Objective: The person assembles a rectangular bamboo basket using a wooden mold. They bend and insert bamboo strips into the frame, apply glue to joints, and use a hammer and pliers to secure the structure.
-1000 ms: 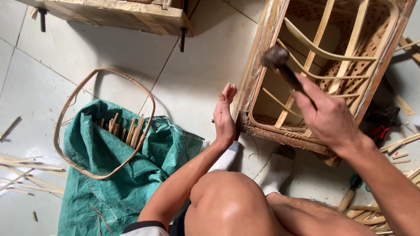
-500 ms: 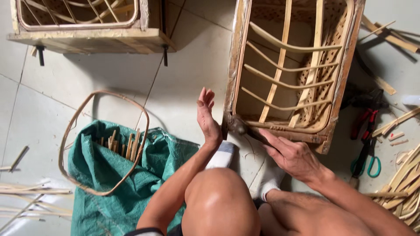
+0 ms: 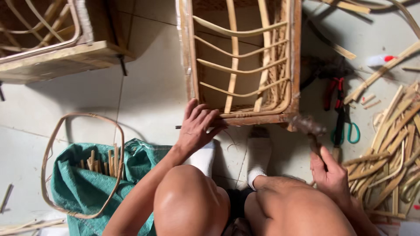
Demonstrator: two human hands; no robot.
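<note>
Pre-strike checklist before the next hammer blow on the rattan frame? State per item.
1. Right hand grips hammer handle: ok.
2. Left hand steadies the rattan frame at its near edge: ok.
3. Thin nail-like pin by the left fingers, whether seated: cannot tell.
4. Left fingers clear of the hammer head: ok, the head is off to the right.
5. Feet in white socks sit right under the near edge: not ok.

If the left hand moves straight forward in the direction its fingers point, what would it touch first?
The left hand points up and right, its fingertips already at the lower rail of the rattan frame. It would most likely meet that rail first, though depth is unclear.
</note>
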